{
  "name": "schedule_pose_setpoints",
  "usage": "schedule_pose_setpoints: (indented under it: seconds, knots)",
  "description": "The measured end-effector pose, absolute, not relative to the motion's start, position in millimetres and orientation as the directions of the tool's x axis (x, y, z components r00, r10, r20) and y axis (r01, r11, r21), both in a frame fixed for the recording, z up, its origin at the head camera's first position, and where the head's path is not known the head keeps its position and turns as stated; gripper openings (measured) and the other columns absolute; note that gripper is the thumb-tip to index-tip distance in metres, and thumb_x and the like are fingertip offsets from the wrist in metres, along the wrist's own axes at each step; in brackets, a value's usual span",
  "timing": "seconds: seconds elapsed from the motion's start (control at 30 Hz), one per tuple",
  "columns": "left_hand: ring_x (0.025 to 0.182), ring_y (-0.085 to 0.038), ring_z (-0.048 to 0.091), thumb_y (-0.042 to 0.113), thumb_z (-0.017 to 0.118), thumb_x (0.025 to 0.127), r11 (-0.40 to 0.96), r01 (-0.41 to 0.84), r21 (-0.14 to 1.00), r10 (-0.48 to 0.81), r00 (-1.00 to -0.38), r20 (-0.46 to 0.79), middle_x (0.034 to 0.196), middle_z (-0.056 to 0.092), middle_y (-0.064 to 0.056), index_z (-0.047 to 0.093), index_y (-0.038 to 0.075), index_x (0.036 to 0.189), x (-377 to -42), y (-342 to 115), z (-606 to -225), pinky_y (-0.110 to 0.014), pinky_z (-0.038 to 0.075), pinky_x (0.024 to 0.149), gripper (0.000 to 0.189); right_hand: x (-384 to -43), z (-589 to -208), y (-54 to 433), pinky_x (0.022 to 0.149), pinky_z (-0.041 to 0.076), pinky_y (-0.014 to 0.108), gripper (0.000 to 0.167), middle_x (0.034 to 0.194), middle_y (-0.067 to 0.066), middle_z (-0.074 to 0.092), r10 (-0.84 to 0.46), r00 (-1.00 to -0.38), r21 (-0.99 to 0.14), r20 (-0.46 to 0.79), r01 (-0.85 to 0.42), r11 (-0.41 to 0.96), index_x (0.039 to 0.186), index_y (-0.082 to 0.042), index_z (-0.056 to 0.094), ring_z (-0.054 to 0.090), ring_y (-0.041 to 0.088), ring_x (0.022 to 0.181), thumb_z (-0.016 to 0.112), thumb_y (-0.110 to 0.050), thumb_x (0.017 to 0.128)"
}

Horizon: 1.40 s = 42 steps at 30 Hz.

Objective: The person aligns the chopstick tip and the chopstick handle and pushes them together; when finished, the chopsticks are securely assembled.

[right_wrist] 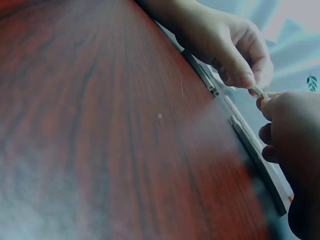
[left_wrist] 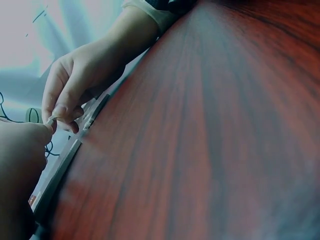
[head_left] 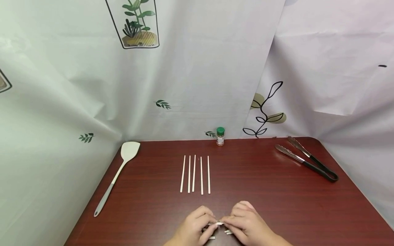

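**Both hands are pinching a short length of white stick**

At the near side of the table [head_left: 261, 181], the left hand [head_left: 195, 226] and the right hand [head_left: 249, 223] are gripping a white stick [head_left: 219, 223] between thumbs and fingers, only a short part of it showing between them. The right wrist view is revealing the thumb of the left hand pressing on the stick, plus a pale speck [right_wrist: 160, 116] on the table that the head view is not making out. The left wrist view is adding a cuff [left_wrist: 150, 14] on the right arm.

The head view alone is giving the whole layout. Five white sticks [head_left: 189, 174] are lying side by side beyond the hands. A green-capped bottle [head_left: 220, 136] is standing at the far edge, a spatula [head_left: 113, 183] is lying on the left, and open tongs [head_left: 315, 167] are resting on the far right. The hands are partly covering stick pieces [head_left: 228, 232] beneath them, so their full lengths are staying hidden.
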State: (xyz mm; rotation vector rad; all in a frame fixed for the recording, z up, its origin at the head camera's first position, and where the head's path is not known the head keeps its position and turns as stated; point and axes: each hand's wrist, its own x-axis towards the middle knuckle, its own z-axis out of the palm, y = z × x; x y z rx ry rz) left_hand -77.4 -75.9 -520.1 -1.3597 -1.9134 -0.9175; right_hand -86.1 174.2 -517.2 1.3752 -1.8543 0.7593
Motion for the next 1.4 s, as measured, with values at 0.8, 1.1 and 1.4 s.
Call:
schedule_pose_setpoints:
  seconds: [0.8, 1.1, 1.4]
  knots:
    - [0.093, -0.010, 0.068, 0.012, 0.072, 0.102, 0.257, 0.943, 0.210, 0.513, -0.317, 0.798, 0.106, 0.065, -0.003, 0.073, 0.008, 0.098, -76.2, -75.9, -521.6, -0.013, 0.053, 0.086, 0.006, -79.0, -519.1, 167.7, 0.081, 0.047, 0.032, 0.020, 0.082, -0.015, 0.064, -0.508, -0.275, -0.121, 0.816, -0.941, 0.316, 0.105, -0.015, 0.081, 0.056, 0.001, 0.074, 0.062, -0.023, 0.109]
    - [0.090, -0.009, 0.067, 0.011, 0.070, 0.103, 0.267, 0.948, 0.171, 0.534, -0.293, 0.793, 0.103, 0.065, -0.003, 0.072, 0.009, 0.097, -75.9, -72.2, -518.7, -0.014, 0.053, 0.087, 0.007, -76.7, -523.5, 169.4, 0.086, 0.047, 0.030, 0.011, 0.084, -0.016, 0.066, -0.503, -0.331, -0.179, 0.798, -0.928, 0.327, 0.103, -0.018, 0.079, 0.057, -0.001, 0.076, 0.069, -0.022, 0.105]
    - [0.089, -0.009, 0.066, 0.011, 0.069, 0.103, 0.270, 0.941, 0.204, 0.517, -0.320, 0.794, 0.103, 0.064, -0.003, 0.072, 0.008, 0.096, -73.1, -68.0, -519.5, -0.012, 0.052, 0.086, 0.009, -78.3, -523.4, 168.7, 0.086, 0.047, 0.031, 0.014, 0.082, -0.016, 0.063, -0.508, -0.310, -0.152, 0.804, -0.932, 0.329, 0.102, -0.018, 0.078, 0.056, 0.000, 0.076, 0.066, -0.022, 0.106]
